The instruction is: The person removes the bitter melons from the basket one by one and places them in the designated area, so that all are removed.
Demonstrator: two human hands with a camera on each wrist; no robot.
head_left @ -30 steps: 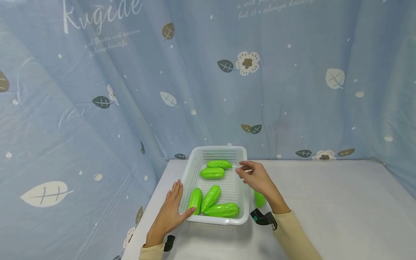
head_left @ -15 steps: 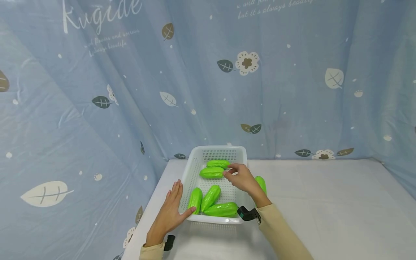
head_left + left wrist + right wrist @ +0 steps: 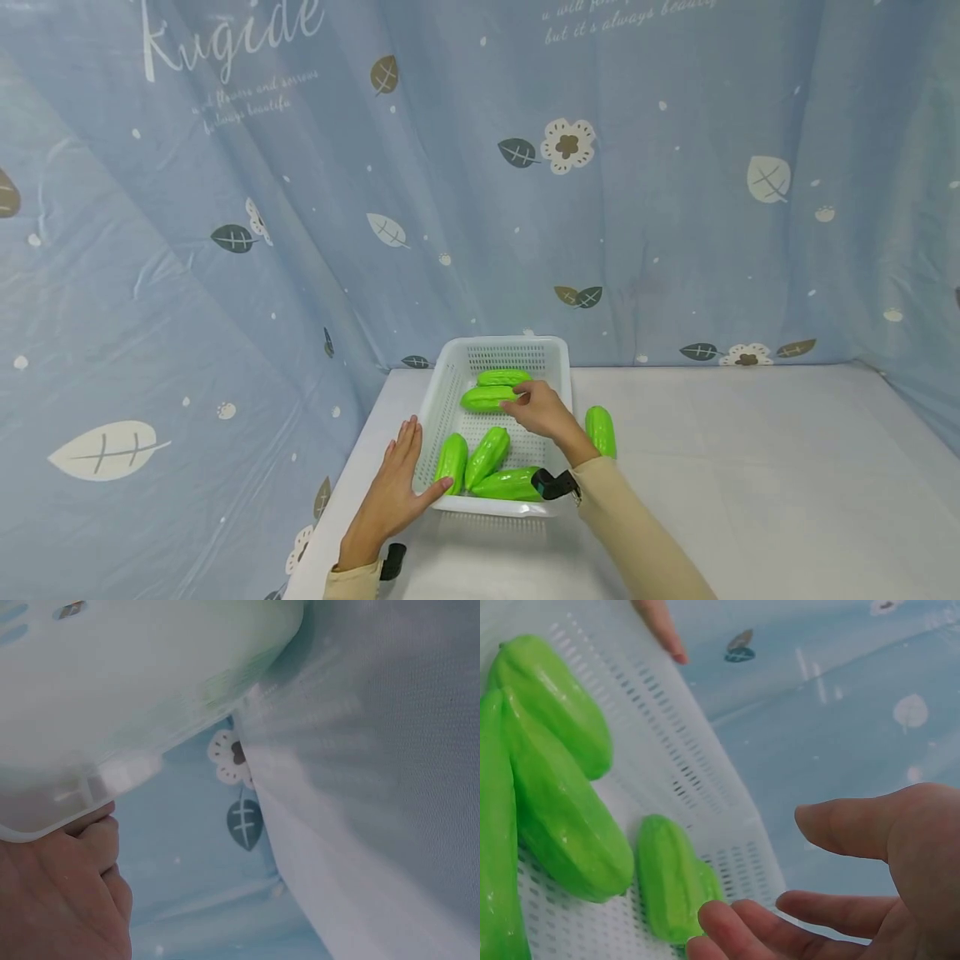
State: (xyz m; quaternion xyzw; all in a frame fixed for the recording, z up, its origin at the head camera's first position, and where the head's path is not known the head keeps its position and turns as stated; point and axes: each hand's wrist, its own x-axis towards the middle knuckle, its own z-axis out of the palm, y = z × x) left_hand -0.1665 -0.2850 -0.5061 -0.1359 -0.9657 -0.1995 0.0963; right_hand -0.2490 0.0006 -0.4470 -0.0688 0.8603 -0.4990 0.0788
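Note:
A white perforated plastic basket (image 3: 498, 506) holds several glossy, ridged, bright green gourd-like vegetables. My left hand (image 3: 393, 493) lies along its left side, fingers straight, thumb over the front corner; in the left wrist view that hand (image 3: 60, 900) is against the rim. Inside the basket, my right hand (image 3: 543, 411) is over the right end of one of two rear gourds (image 3: 483, 399). From the right wrist, thumb and fingers of the right hand (image 3: 922, 862) stand apart, fingertips overlapping the gourd (image 3: 667, 881). Other gourds (image 3: 487, 458) lie at the front.
Another green gourd (image 3: 600, 432) lies on the white tabletop (image 3: 735, 467), just right of the basket. A blue patterned curtain (image 3: 645, 208) hangs behind the table and along its left. Each wrist carries a small black camera mount (image 3: 553, 485).
My right hand has come from over the basket's right rim leftward to the rear gourds, uncovering the gourd on the table. The left hand stays at the basket's left side.

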